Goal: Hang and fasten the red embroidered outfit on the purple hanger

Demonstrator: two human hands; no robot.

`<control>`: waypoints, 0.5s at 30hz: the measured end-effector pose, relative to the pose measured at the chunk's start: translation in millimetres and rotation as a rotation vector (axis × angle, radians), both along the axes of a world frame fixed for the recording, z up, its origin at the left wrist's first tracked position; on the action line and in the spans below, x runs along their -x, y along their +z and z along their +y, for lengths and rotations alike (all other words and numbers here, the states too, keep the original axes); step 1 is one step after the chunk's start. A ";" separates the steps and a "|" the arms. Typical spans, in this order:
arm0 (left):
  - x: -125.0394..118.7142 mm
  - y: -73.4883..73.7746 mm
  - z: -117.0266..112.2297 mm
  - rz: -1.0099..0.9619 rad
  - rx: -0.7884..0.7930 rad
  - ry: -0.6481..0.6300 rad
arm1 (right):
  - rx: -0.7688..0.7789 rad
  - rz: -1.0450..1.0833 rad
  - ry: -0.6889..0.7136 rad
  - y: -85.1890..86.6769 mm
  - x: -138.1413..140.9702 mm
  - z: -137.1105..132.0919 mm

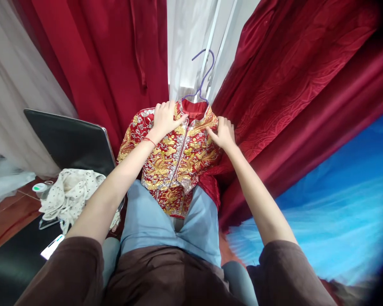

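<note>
A red jacket (175,165) with gold and silver embroidery hangs on a purple hanger (203,76) and lies across my lap. My left hand (164,117) rests flat on its left shoulder, fingers stretched toward the red collar (194,109). My right hand (223,132) has its fingers curled and pressed on the jacket's right front near the collar, gripping the cloth. A thin red cord circles my left wrist.
Dark red garments (290,110) hang to the right and behind. A bright blue fabric (332,212) spreads at lower right. On the left stands a black chair (67,140) with a white dotted cloth (73,193) on it. White cloth hangs at far left.
</note>
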State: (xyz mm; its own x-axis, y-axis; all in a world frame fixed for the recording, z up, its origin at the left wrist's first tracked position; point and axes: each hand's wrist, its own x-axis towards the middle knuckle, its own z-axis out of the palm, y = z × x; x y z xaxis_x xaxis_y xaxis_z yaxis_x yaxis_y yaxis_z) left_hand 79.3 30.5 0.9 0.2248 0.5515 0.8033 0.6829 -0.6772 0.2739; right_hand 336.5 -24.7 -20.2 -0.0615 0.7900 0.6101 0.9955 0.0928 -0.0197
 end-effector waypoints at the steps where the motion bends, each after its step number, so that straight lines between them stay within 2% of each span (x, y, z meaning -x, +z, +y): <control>1: 0.1 0.3 0.3 0.001 -0.003 0.001 | -0.006 0.007 -0.004 -0.8 0.9 0.2; 10: -4.0 -3.7 -2.5 -0.042 -0.021 0.017 | -0.020 0.036 0.019 -2.8 -1.3 4.1; 15: -6.6 -2.4 -9.2 -0.057 0.016 0.018 | 0.095 0.198 0.174 9.1 -13.0 10.5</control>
